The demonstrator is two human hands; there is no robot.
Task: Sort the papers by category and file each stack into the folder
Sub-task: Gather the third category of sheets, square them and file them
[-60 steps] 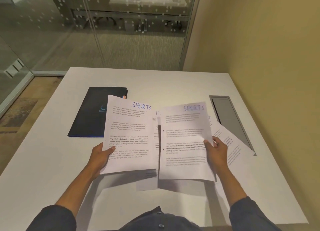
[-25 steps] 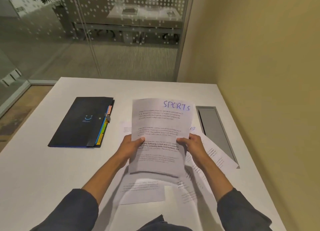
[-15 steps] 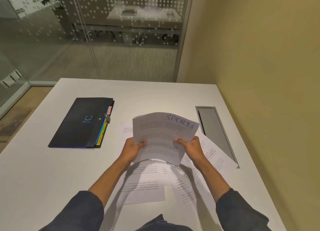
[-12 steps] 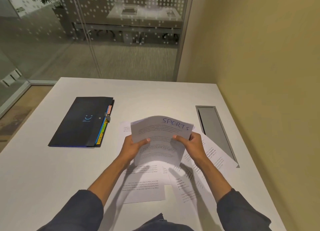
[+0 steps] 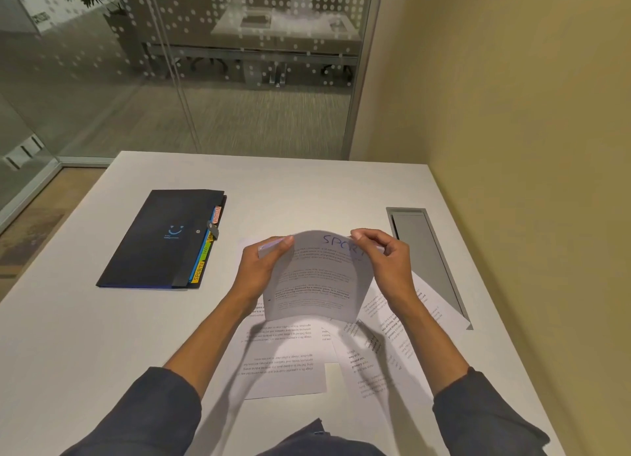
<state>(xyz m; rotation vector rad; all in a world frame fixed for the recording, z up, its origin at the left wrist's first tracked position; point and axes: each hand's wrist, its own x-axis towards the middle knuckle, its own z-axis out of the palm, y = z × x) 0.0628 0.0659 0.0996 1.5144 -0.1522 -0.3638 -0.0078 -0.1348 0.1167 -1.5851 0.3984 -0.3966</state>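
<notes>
Both hands have slid from the lower sides of the SPORTS sheets [image 5: 316,278] up to the top corners, and the paper now bows into an arch where it stood nearly flat a second ago. Nearest the camera, dark sleeves [image 5: 146,411] frame the bottom of the view, with bare forearms reaching forward over the white table [image 5: 68,346]. Beneath the arms lie loose printed papers [image 5: 283,363], overlapping one another and spread toward the right, some with their text upside down to the viewer. Above them, the left hand [image 5: 261,267] pinches the upper left corner of the held sheets between thumb and fingers, while the right hand [image 5: 386,261] pinches the upper right corner, covering the last letter of the blue handwritten heading. How many sheets are held cannot be told. Their lower edge hangs just above the loose papers. Left of the hands, well apart from them, a dark folder [image 5: 160,240] lies flat and closed on the table, coloured index tabs [image 5: 205,254] showing along its right edge, the nearest reading SPORTS. Right of the hands, a grey cable hatch [image 5: 423,250] is set into the tabletop. Beyond the table's far edge stand a dotted glass partition [image 5: 205,62] and a yellow wall [image 5: 512,114].
</notes>
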